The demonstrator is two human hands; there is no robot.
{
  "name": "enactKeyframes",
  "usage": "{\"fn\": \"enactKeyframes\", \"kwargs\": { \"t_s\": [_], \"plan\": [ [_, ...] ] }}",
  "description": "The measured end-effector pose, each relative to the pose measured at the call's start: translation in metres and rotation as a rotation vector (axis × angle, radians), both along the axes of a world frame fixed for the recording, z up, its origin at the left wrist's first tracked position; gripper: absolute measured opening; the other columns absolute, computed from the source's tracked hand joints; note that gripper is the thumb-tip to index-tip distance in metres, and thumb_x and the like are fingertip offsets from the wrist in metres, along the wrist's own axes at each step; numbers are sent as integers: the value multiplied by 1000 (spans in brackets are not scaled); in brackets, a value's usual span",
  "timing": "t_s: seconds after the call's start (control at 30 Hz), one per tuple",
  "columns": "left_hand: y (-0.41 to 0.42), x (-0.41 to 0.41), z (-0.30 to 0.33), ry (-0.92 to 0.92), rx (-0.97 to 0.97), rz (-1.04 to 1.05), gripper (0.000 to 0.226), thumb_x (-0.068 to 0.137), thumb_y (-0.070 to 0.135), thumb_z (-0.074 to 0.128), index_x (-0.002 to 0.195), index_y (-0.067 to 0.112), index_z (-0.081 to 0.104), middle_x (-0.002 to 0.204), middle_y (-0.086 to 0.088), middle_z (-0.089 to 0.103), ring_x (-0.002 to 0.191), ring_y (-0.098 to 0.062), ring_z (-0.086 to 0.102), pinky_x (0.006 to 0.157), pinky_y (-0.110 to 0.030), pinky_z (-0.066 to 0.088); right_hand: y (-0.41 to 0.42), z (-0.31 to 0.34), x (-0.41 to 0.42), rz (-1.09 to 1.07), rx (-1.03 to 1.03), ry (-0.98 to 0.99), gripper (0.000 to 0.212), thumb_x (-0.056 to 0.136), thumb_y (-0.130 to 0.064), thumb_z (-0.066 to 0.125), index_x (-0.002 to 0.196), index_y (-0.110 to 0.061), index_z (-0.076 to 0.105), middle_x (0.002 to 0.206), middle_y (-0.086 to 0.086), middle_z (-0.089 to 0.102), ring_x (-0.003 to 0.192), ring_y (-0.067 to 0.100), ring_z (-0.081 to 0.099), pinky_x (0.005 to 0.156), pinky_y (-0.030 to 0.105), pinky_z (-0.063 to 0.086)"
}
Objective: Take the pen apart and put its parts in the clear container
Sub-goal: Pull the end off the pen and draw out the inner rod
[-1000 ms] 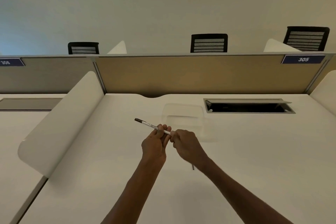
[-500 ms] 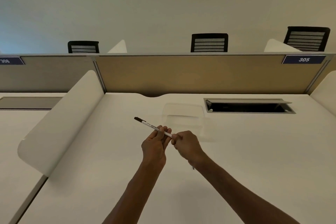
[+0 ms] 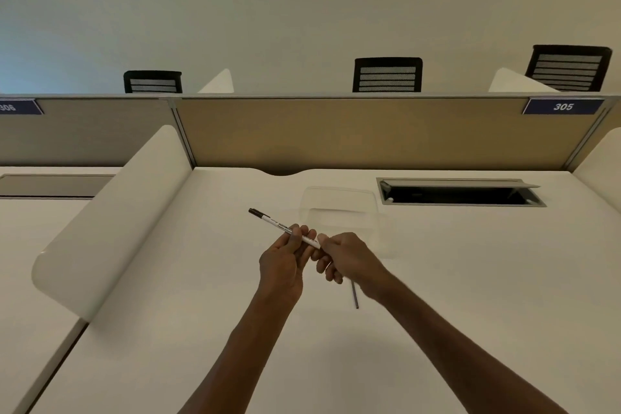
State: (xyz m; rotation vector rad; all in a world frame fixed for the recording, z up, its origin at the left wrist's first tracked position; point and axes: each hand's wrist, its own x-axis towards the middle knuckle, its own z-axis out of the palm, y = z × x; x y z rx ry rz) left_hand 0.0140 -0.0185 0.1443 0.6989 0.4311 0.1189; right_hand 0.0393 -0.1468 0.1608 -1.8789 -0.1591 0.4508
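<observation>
Over the middle of the white desk I hold a white pen [image 3: 275, 223] with a dark cap at its far left end. My left hand [image 3: 285, 259] is wrapped around the barrel. My right hand [image 3: 346, 259] pinches the pen's near end, which is hidden under its fingers. A thin dark rod [image 3: 355, 296] sticks out below my right hand; I cannot tell whether it is held or lies on the desk. The clear container [image 3: 339, 208] stands open on the desk just beyond and right of my hands, with nothing visible inside.
A white curved divider [image 3: 111, 222] borders the desk on the left. A tan partition [image 3: 369, 134] closes the back. An open cable hatch [image 3: 460, 193] is sunk in the desk at the back right. Black chairs [image 3: 388, 75] stand behind the partition.
The hands have risen slightly and the right hand has shifted a little right along the pen's end. The dark rod under the right hand shows more now.
</observation>
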Motion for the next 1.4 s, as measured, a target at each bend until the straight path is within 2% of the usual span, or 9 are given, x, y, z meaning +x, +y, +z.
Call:
{"fn": "enactKeyframes", "kwargs": {
  "t_s": [0.1,0.2,0.4,0.5,0.73,0.93,1.1,1.23,1.4],
  "plan": [
    [2,0,2,-48,30,-21,14,94,5,56,99,-2,67,85,-11,75,84,-22,74,66,-28,60,-8,8,3,57,220,247,41,102,-30,44,86,-2,69,66,7,62,51,13,49,46,20,37],
    [-1,-1,5,-54,46,20,13,94,4,56,101,-1,66,86,-10,75,84,-22,74,66,-27,60,-2,6,-2,-30,219,164,36,100,-24,50,81,-1,70,61,5,61,47,10,49,45,18,38],
    [-8,-3,10,29,-5,100,15,93,6,60,104,-2,66,89,-12,74,78,-20,75,62,-26,60,12,-9,-12,-94,-430,-694,29,94,-14,54,72,-3,69,62,12,66,53,23,56,54,32,43],
    [-6,-3,10,38,-19,80,15,93,6,60,104,-2,66,91,-13,74,78,-21,75,62,-27,61,10,-13,-14,-65,-494,-829,36,97,-23,53,67,-5,64,58,9,61,50,21,48,51,30,35],
    [2,-3,9,-50,86,-25,17,94,8,57,103,0,69,87,-9,76,85,-20,73,71,-28,60,4,13,-3,-3,-86,-169,36,95,-34,55,82,-4,71,73,4,74,56,12,66,55,28,54],
    [2,-4,13,-53,149,-21,17,92,8,59,104,3,70,88,-7,76,85,-18,73,70,-27,60,2,17,1,31,10,-57,27,97,-17,54,84,-2,72,73,9,75,54,10,62,49,22,47],
    [-3,-5,15,-8,112,60,16,90,6,62,105,2,69,87,-9,76,83,-20,74,77,-31,61,12,6,-4,-25,-363,-577,37,93,-15,56,56,-16,53,51,0,53,47,14,45,50,26,35],
    [-6,-5,15,96,52,91,13,90,10,66,98,1,71,81,-9,77,75,-18,75,67,-29,62,15,-4,-11,-11,-524,-974,20,89,-4,55,70,-8,63,56,8,60,47,23,50,46,30,36],
    [-6,-5,15,175,3,73,10,89,7,67,89,-2,71,74,-11,76,69,-20,74,61,-30,62,8,-15,-9,82,-680,-1147,8,81,0,66,87,-4,67,58,7,58,47,22,51,44,27,29]
  ]
}}
